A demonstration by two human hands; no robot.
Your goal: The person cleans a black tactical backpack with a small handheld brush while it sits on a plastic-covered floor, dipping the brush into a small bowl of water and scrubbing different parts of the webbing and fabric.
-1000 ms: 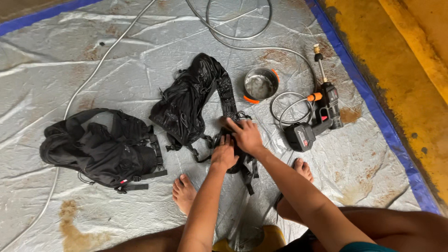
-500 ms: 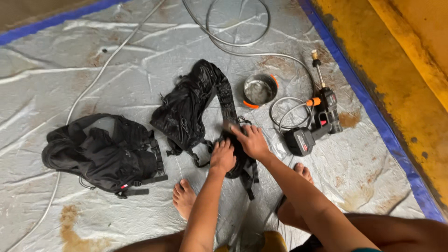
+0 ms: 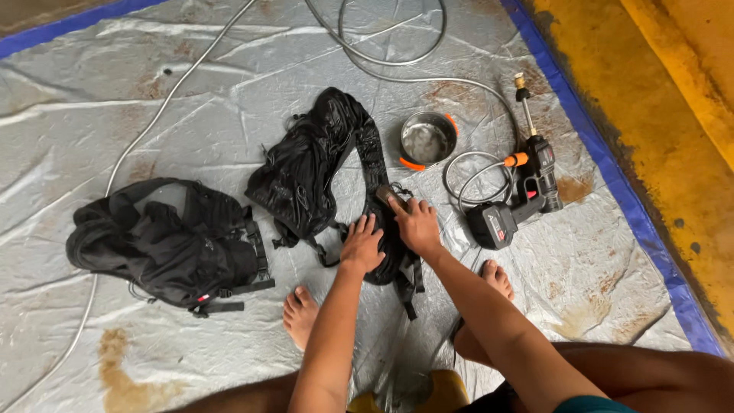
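The right hand (image 3: 417, 224) and left hand (image 3: 362, 246) are covering part of the black strap (image 3: 375, 164). Far beyond them, the hose (image 3: 397, 60) is running off the top edge.

No packages, signs or screens in view. Only labels: a small red tag, white-edged, on the lower front of the black backpack (image 3: 172, 245), lying left on the grey tarp (image 3: 92, 115); too small to tell more. A pale rectangular label with a red patch sits on the end face of the black battery block of the cordless sprayer tool (image 3: 520, 191), right of centre, facing the camera; details blurred. Nothing label-like visible on the second black bag (image 3: 313, 164) or the metal bowl (image 3: 427, 140).
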